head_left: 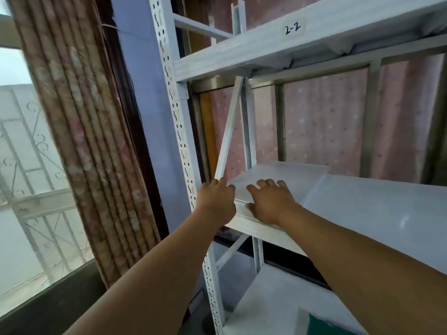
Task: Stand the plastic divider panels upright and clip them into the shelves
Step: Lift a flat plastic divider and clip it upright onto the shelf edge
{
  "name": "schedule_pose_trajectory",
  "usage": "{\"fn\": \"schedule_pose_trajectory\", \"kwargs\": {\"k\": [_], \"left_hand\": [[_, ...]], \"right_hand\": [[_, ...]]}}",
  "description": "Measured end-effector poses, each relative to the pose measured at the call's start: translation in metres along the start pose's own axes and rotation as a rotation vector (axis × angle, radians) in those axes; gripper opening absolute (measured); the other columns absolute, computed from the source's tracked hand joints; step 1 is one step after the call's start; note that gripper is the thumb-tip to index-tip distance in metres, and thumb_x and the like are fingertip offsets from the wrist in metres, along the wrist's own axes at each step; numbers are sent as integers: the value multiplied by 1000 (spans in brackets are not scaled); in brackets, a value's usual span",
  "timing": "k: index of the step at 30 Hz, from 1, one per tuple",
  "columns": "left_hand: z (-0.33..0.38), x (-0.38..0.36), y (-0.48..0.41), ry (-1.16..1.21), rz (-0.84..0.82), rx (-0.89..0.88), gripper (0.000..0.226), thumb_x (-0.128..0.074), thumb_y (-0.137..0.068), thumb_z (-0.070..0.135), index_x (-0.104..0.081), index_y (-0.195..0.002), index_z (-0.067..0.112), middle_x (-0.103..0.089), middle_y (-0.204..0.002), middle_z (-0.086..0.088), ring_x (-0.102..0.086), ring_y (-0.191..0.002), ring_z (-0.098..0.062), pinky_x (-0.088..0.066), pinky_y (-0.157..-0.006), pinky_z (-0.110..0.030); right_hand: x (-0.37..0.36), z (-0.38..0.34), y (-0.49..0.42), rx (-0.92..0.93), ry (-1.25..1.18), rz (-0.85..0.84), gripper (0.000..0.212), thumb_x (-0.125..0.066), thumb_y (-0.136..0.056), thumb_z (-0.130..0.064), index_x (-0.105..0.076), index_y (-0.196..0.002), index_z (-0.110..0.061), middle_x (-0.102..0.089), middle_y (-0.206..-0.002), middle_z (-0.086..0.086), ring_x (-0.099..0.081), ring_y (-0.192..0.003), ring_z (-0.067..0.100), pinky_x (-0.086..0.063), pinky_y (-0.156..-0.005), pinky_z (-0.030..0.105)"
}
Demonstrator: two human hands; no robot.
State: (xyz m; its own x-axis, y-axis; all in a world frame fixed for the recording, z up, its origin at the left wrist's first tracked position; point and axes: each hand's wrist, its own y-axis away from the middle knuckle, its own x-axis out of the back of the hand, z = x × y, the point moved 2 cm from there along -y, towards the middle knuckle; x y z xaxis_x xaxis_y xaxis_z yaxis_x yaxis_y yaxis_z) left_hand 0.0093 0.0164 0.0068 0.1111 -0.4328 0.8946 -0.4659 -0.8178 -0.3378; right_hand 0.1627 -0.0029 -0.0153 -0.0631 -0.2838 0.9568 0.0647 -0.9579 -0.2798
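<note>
A translucent white plastic divider panel (285, 175) lies flat on the left end of the middle shelf (377, 209) of a white metal rack. My left hand (216, 201) curls over the panel's near left corner at the shelf's front edge, next to the perforated upright (186, 151). My right hand (271, 204) rests on the panel's near edge, fingers spread on top and thumb under the front lip. Both hands grip the panel. Its far edge reaches toward the back of the shelf.
An upper shelf labelled "2-2" (292, 29) hangs above. A diagonal white brace (229, 131) crosses the rack's left side. A lower shelf (273, 301) sits below. A bunched patterned curtain (79, 131) and a window (26, 180) stand to the left.
</note>
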Motion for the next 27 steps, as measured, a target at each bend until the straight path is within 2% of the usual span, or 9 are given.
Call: {"fn": "schedule_pose_trajectory", "kwargs": {"k": [3,7,10,12,15,18,23,25,27], "left_hand": [[3,-19,-30,85,3,-19,45,-59,-102,28,-56,-147,21,-56,-137,-8,-55,-130,-31,-48,-108,-49],[10,-53,-56,327,20,-206,51,-60,-103,34,-53,-153,27,-53,-153,0,-51,-141,-25,-41,-120,-47],[3,-81,-67,490,44,-272,49,-51,-102,34,-55,-150,27,-55,-153,3,-52,-139,-22,-39,-121,-45],[-2,-97,-72,595,48,-272,55,-43,-99,42,-56,-151,32,-54,-155,6,-49,-141,-19,-37,-123,-42],[-8,-110,-75,723,77,-225,58,-43,-95,50,-55,-151,42,-48,-160,14,-41,-147,-11,-32,-125,-37],[-10,-118,-80,754,78,-234,58,-40,-93,54,-55,-149,47,-45,-162,18,-34,-151,-7,-27,-128,-35],[-11,-129,-87,761,16,-281,42,-43,-111,44,-50,-152,50,-40,-166,16,-24,-159,-10,-16,-131,-35],[-10,-130,-88,758,25,-309,41,-44,-112,41,-51,-151,49,-42,-165,16,-28,-158,-11,-16,-130,-35],[-11,-129,-87,776,51,-340,39,-45,-112,40,-56,-149,47,-47,-161,18,-34,-155,-9,-20,-130,-33]], "right_hand": [[-15,10,-14,-26,5,3,59,-45,-102,-51,-39,-155,-27,-44,-158,9,-40,-144,33,-23,-118,52],[-26,15,-22,-102,-119,-89,64,-40,-100,-54,-35,-158,-30,-44,-158,7,-43,-141,33,-25,-115,56],[-32,15,-25,-145,-175,-101,61,-38,-95,-61,-47,-148,-31,-54,-146,5,-48,-133,33,-32,-110,58],[-36,15,-25,-155,-185,-64,56,-40,-93,-61,-55,-138,-32,-58,-140,2,-49,-130,32,-36,-108,57],[-39,17,-23,-179,-220,-7,46,-45,-92,-60,-61,-129,-36,-62,-138,-5,-53,-128,27,-37,-109,52],[-40,17,-22,-212,-255,61,43,-52,-89,-63,-67,-120,-38,-69,-127,-11,-58,-120,21,-41,-105,45],[-45,17,-22,-279,-262,158,48,-53,-81,-68,-75,-106,-33,-77,-104,-12,-70,-97,15,-54,-90,37],[-46,17,-22,-316,-226,175,55,-52,-78,-74,-75,-107,-33,-79,-103,-13,-72,-95,13,-53,-96,38],[-44,15,-20,-381,-174,146,66,-47,-75,-82,-73,-114,-36,-78,-109,-13,-70,-105,12,-37,-115,46]]}}
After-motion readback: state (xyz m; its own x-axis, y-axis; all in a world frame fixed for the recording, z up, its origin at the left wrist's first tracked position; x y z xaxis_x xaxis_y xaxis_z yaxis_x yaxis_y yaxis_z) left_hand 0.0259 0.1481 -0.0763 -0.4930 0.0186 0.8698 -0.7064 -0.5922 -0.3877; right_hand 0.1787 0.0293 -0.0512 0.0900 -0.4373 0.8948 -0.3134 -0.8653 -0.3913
